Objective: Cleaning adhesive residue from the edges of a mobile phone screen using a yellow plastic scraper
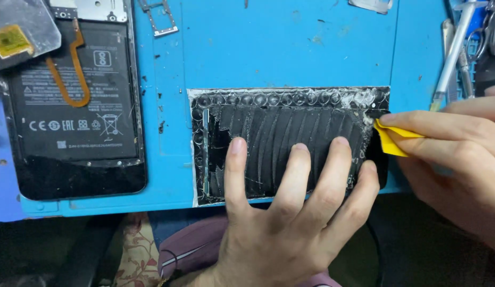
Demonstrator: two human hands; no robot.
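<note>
Fingers of the left hand (290, 212) spread flat to pin a black, cracked phone display panel (282, 146) at the near edge of a blue silicone work mat (290, 48), while the right hand (460, 154) pinches a yellow plastic pry wedge (391, 139) against its right end. Thin, stiff and brittle by its look, the panel seems safest held flat or by its edges. An opened phone with exposed black battery (74, 101) lies well to the left; a small metal card tray (161, 18) holds nothing.

A phone repair workbench: a blue silicone work mat (290, 48), an opened black phone with exposed battery (74, 101), metal tweezers (454, 53).
</note>
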